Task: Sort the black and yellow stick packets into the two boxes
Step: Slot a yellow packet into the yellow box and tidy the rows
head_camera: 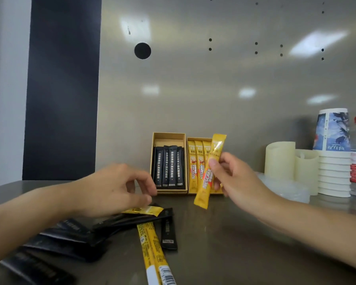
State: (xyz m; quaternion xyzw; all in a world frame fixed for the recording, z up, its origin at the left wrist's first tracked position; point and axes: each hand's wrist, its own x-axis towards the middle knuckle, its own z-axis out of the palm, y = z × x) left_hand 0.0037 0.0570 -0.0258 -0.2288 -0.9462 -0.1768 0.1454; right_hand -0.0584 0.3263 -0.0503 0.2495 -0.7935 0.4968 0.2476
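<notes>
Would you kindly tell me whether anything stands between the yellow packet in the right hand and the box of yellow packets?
Nothing visible does. The right hand holds the yellow packet tilted just before the open right box, where three boxed packets lie; its right part is hidden behind the held one.

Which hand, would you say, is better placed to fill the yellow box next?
Right hand: it pinches a yellow Nescafe packet before the yellow-packet box; the left hand is over the pile.
</notes>
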